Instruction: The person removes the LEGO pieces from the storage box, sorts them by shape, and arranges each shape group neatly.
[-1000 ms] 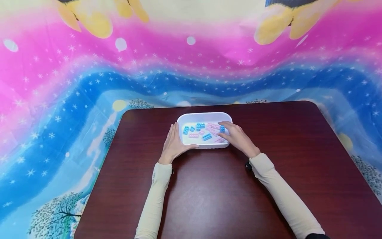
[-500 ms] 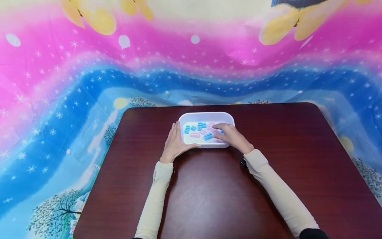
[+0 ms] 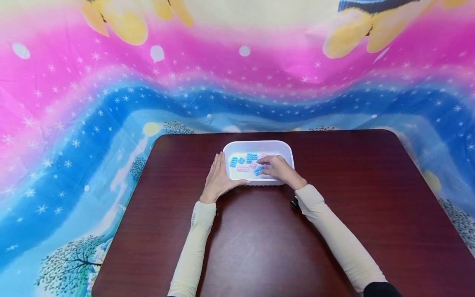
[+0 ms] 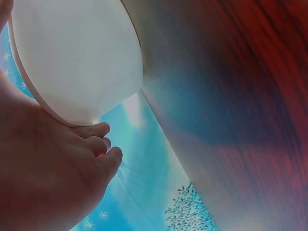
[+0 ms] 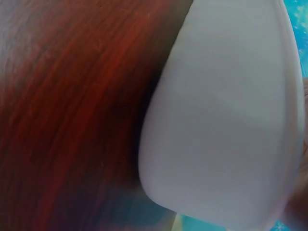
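A white plastic tub (image 3: 237, 181) with rounded corners holds several blue and pink toy building bricks. My left hand (image 3: 216, 179) lies against the tub's left end, fingers straight along the outside, thumb along the front rim. In the left wrist view that hand (image 4: 62, 163) touches the tub's wall (image 4: 82, 57). Over the right part of the tub, my right hand (image 3: 279, 169) reaches in, with a gap between thumb and fingers. Its thumb is right at a studded blue brick (image 3: 257, 170). To its left lie a pink brick (image 3: 243, 168) and joined-looking blue bricks (image 3: 252, 157). Bricks under the palm are hidden.
The tub stands near the back edge of a dark red-brown wooden table (image 3: 252, 239). Behind the table hangs a colourful printed cloth (image 3: 237, 90). In the right wrist view the tub's outer wall (image 5: 226, 110) fills most of the picture.
My right hand has moved left inside the tub, from the right-end bricks to the blue brick near the middle, now covering the bricks at the right. My left hand stays at the tub's left end.
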Demonstrator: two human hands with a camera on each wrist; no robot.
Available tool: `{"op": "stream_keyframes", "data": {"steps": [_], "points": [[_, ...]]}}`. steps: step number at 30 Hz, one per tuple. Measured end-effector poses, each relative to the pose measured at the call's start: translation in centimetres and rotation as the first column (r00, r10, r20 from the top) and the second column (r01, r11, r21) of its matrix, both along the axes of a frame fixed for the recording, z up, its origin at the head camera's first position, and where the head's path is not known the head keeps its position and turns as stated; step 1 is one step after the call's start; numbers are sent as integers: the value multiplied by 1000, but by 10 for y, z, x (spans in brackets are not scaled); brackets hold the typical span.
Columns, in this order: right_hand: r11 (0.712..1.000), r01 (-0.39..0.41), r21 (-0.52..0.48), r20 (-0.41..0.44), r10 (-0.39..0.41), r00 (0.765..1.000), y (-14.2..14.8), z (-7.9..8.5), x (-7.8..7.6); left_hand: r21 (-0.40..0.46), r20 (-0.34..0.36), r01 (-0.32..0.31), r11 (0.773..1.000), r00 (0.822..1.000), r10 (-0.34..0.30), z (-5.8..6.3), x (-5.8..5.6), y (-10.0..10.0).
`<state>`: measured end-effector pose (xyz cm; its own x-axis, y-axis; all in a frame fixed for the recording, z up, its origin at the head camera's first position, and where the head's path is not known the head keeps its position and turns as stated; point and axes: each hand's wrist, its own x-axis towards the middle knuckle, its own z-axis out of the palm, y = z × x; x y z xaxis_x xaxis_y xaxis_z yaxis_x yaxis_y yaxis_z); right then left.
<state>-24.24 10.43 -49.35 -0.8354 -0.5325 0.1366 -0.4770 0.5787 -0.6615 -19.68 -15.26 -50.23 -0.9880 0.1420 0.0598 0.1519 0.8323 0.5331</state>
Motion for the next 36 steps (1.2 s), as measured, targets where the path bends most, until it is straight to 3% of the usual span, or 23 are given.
{"op": "stream_keyframes", "data": {"steps": [36], "points": [[986, -53, 157, 79, 41, 996, -14, -6, -16, -28, 20, 3, 1000, 1000, -3, 1, 1, -1]]}}
